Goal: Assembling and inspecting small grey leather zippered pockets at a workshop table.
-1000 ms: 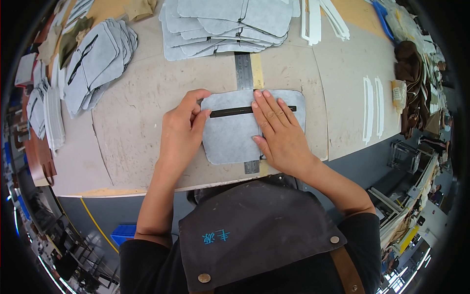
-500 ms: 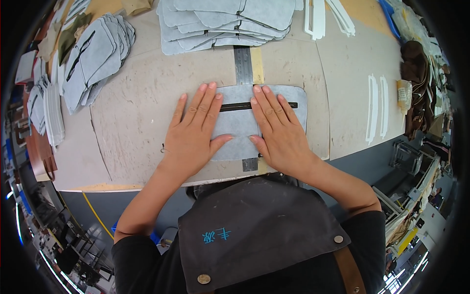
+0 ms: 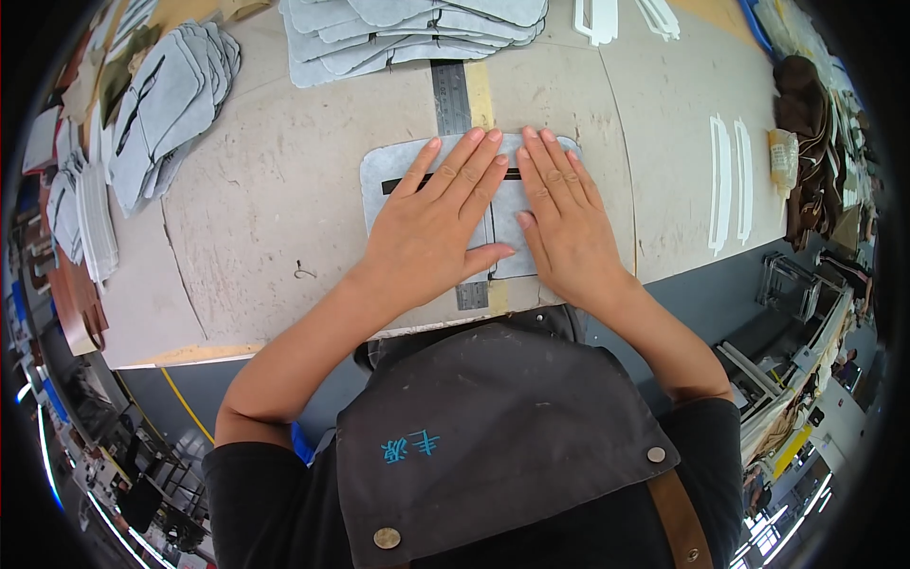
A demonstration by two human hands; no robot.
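Observation:
A light grey, round-cornered panel lies flat on the table, with a black zipper-like strip across its upper part and a dark line down its middle. My left hand rests flat over the panel's middle-left part, fingers spread and pointing away from me. Over the right part lies my right hand, also flat, its fingers extended close together and its thumb apart. Both hands cover stretches of the strip. From under the panel, a dark steel ruler sticks out at the far side and the near side.
A stack of similar grey panels sits at the far side; another pile is at the left. White strip frames lie at the right, near a yellowish roll and brown material. Yellow tape runs beside the ruler.
My left hand has slid rightward over the panel, baring its left edge and the strip's left end. My right hand has shifted slightly right. The whole view has shifted a little.

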